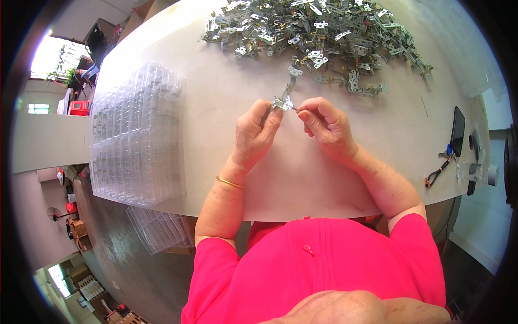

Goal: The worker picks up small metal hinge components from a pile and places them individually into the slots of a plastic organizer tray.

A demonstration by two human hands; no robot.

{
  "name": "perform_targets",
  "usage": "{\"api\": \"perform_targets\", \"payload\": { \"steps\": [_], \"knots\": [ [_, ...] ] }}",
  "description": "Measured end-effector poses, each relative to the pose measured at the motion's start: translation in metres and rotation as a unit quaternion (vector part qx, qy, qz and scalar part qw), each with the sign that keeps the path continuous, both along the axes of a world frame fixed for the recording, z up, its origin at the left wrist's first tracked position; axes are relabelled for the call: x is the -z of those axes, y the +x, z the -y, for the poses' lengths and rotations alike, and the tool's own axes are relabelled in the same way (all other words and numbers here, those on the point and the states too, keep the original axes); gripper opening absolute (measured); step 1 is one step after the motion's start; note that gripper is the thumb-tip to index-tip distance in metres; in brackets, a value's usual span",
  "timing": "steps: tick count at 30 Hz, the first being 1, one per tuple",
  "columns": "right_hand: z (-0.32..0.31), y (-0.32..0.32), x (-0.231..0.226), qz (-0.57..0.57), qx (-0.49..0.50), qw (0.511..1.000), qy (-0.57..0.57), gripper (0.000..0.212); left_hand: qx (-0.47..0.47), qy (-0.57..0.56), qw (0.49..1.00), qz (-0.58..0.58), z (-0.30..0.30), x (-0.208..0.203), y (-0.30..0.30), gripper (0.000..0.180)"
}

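My left hand [253, 132] is closed, with thumb and fingers pinching a small silvery metal bracket part [281, 103] above the table [302, 183]. Close on its right, my right hand [332, 127] is also closed, its thumb and forefinger pressed together. A short, thin, dark tip shows between those fingers and meets the bracket part; its kind is too small to make out. A large heap of similar metal bracket parts [318, 40] lies beyond my hands, and a few stragglers trail from it toward the held part.
Stacked clear plastic trays [137, 135] stand on the table's left, with more trays [159, 229] lower down beside the table edge. At the right lie a black phone [457, 130], a dark strap with keys [440, 171], and a thin rod [424, 106].
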State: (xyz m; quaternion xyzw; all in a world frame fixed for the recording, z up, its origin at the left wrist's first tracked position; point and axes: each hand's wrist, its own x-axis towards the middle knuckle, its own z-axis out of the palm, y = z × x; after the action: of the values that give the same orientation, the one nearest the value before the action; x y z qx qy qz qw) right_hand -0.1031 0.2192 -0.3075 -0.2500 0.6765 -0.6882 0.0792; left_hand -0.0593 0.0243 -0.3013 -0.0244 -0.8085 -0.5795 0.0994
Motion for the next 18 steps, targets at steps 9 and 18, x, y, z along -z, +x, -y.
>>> {"api": "perform_targets", "payload": {
  "steps": [9, 18],
  "knots": [
    [0.004, 0.006, -0.007, 0.089, -0.011, 0.993, -0.071, 0.011, 0.014, -0.096, 0.994, -0.059, -0.007, -0.006, 0.001, 0.008],
    [0.005, -0.001, -0.003, -0.193, 0.045, 0.979, 0.04, 0.019, 0.042, -0.152, 0.983, -0.093, -0.011, -0.006, 0.0, 0.011]
  ]
}}
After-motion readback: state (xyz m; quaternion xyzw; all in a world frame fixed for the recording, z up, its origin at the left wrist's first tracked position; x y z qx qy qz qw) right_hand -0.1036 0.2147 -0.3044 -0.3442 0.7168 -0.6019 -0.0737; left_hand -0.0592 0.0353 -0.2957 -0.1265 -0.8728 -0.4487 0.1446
